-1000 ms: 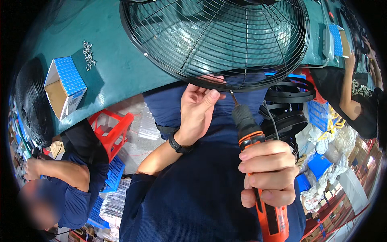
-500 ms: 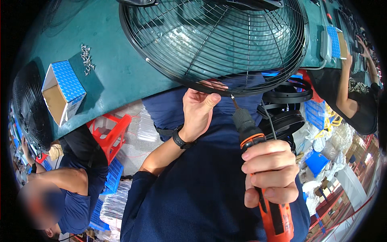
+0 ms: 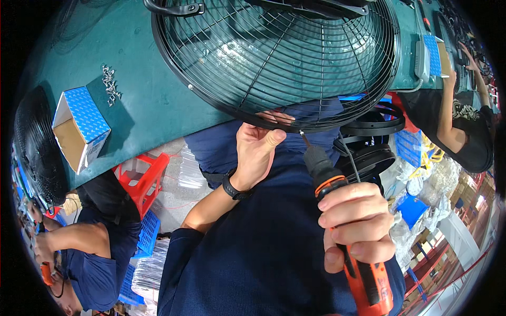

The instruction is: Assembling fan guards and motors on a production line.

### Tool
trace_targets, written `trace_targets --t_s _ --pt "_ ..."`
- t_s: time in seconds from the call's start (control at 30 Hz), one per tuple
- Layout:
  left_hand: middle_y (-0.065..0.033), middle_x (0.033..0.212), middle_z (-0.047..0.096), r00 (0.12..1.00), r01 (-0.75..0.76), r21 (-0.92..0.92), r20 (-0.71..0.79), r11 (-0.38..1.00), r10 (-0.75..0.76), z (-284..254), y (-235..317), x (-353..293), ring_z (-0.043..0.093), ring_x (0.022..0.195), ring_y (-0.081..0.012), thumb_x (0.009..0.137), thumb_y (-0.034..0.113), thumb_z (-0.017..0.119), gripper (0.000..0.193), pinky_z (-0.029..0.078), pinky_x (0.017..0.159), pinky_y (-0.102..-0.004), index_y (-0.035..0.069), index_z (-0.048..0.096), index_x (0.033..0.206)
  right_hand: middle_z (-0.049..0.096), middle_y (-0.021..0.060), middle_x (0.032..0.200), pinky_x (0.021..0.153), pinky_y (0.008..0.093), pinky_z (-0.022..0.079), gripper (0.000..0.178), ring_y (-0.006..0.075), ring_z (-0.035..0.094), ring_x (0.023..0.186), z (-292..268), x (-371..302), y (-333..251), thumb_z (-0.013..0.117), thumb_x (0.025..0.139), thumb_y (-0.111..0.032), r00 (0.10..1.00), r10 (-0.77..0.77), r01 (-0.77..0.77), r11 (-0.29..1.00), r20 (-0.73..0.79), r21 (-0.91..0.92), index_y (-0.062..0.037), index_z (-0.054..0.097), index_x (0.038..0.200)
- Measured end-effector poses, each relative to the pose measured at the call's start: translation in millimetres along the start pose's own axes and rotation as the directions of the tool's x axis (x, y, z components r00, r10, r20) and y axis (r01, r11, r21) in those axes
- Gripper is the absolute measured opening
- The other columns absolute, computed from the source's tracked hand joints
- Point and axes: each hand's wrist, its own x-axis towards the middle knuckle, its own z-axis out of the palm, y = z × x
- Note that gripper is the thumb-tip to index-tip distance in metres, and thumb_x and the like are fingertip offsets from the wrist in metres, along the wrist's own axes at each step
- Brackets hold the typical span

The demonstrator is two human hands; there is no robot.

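A round black wire fan guard (image 3: 270, 56) lies at the table's near edge, its rim jutting out toward me. My left hand (image 3: 254, 155) grips that rim, thumb on the near side and fingers reaching beneath the wires. My right hand (image 3: 358, 224) is wrapped round the handle of an orange and black power screwdriver (image 3: 326, 174). Its bit points up and away at the rim, just right of my left thumb. A small silvery screw (image 3: 301, 132) shows at the bit's tip, against the rim. Another screw head (image 3: 190, 86) sits in the rim farther left.
Loose screws (image 3: 110, 87) lie on the green table (image 3: 153, 110) beside an open blue and white box (image 3: 87, 116). Black rings (image 3: 369, 158) are stacked at my right. A red stool (image 3: 153, 176) stands at left. Co-workers sit on both sides.
The view has shifted slightly, showing more of the black handle at the guard's far left. The screwdriver's butt has swung a little right. Both hands keep their grip.
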Motion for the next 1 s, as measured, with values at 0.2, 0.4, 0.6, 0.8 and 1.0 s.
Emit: trace_targets --t_s 0.2,0.4,0.6,0.8,1.0 --pt "-0.0131 0.104 0.064 1.0 0.001 0.021 0.009 1.0 -0.002 -1.5 1.5 0.5 0.061 0.098 -0.0201 0.078 0.002 0.073 0.03 0.046 0.088 -0.0323 0.001 0.056 0.103 0.056 0.0066 0.062 0.054 0.0406 0.056 0.033 0.0206 0.058 0.05 7.0 2.1 1.9 0.067 0.061 0.002 1.0 0.004 -0.003 1.0 0.018 -0.019 -0.0036 0.05 0.088" --pt "-0.0129 0.102 0.064 1.0 -0.006 0.003 0.003 1.0 0.006 -1.8 0.2 0.5 0.061 0.098 -0.0206 0.077 0.001 0.073 0.03 0.046 0.087 -0.0319 0.001 0.056 0.102 0.056 0.0068 0.062 0.053 0.04 0.056 0.032 0.0207 0.058 0.051 5.0 4.1 1.9 0.067 0.061 0.002 1.0 0.024 -0.024 1.0 0.015 -0.013 -0.0031 0.05 0.087" --pt "-0.0133 0.102 0.064 1.0 -0.014 -0.013 0.022 1.0 0.014 -1.3 -1.7 2.5 0.062 0.097 -0.0208 0.076 0.001 0.073 0.03 0.047 0.086 -0.0317 0.001 0.056 0.101 0.056 0.0066 0.062 0.053 0.0397 0.056 0.031 0.0202 0.058 0.05 1.1 12.2 2.8 0.067 0.062 0.002 0.996 0.076 -0.076 0.997 0.049 -0.003 -0.0039 0.049 0.088" --pt "-0.0135 0.101 0.064 0.999 -0.013 0.033 -0.031 0.999 0.014 3.8 2.4 0.3 0.062 0.096 -0.0207 0.075 0.0 0.075 0.029 0.048 0.087 -0.0323 0.001 0.056 0.098 0.057 0.0062 0.063 0.053 0.039 0.056 0.033 0.0201 0.059 0.051 -3.8 19.1 7.3 0.069 0.064 0.0 0.991 0.113 -0.115 0.993 0.068 0.027 -0.0061 0.047 0.089" --pt "-0.0135 0.1 0.064 1.0 -0.022 -0.004 -0.017 1.0 0.022 1.9 -1.7 -0.5 0.061 0.097 -0.0237 0.073 -0.002 0.075 0.032 0.048 0.089 -0.0356 0.002 0.057 0.1 0.057 0.0066 0.063 0.051 0.0384 0.056 0.031 0.0206 0.06 0.05 -1.7 21.7 4.7 0.069 0.068 -0.001 0.989 0.141 -0.14 0.99 0.04 -0.011 -0.0062 0.047 0.089"
